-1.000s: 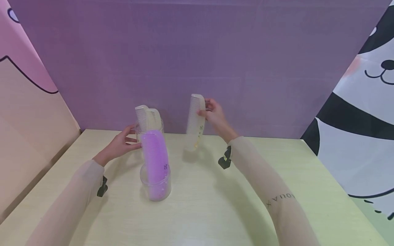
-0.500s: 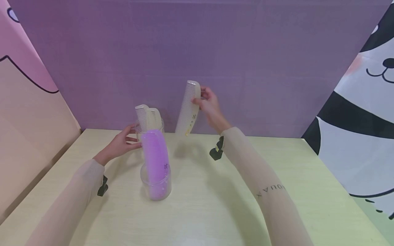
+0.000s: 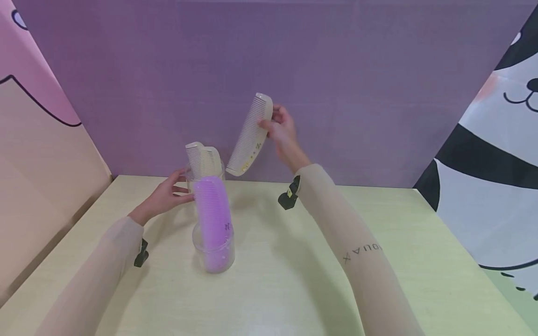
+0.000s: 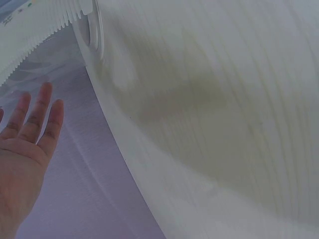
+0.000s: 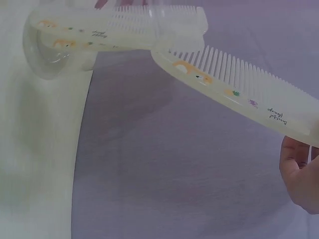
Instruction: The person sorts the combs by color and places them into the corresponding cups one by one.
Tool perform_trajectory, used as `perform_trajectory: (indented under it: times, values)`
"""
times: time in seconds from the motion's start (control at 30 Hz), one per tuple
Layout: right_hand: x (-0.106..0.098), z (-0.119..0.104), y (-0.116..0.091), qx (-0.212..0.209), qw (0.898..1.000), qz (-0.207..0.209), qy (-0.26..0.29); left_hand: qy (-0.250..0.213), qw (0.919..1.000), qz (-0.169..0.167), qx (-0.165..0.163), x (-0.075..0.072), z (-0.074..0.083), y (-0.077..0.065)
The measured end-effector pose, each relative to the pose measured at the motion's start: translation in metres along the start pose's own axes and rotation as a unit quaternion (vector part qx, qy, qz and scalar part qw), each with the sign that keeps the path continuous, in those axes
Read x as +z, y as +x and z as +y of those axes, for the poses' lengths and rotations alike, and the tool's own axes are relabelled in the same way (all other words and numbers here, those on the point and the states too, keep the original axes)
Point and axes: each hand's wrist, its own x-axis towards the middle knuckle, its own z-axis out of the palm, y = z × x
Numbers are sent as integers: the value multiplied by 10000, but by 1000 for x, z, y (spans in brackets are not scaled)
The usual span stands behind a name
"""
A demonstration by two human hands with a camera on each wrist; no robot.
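Note:
My right hand [image 3: 283, 133] pinches a cream comb [image 3: 252, 135] near its upper end, raised and tilted, its lower tip close to the rim of the rear clear cup [image 3: 189, 183]. Two similar cream combs [image 3: 211, 162] stand in that cup, and the right wrist view shows orange animal prints on the held comb [image 5: 239, 97]. Beside the rear cup is my left hand [image 3: 165, 199], its fingers extended and spread at the cup's left side. In the left wrist view that hand [image 4: 25, 154] has a bare palm and nearly straight fingers.
In front of the rear cup stands another clear cup [image 3: 195, 240] with a purple comb [image 3: 213, 210] upright in it. Both cups are on a pale wood table [image 3: 273, 289]. A purple wall [image 3: 336, 93] rises directly behind the table's back edge.
My right hand has lifted the cream comb and moved it leftward, tilting its lower end toward the rear cup. The left hand and both cups have stayed in place.

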Motion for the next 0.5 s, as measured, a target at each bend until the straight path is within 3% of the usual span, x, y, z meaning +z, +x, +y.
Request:
perform_trajectory:
  times: [0.5]
  values:
    - [14,-6,6,-278,9980,9,561,22,10000,-31,-53,1,-2,2]
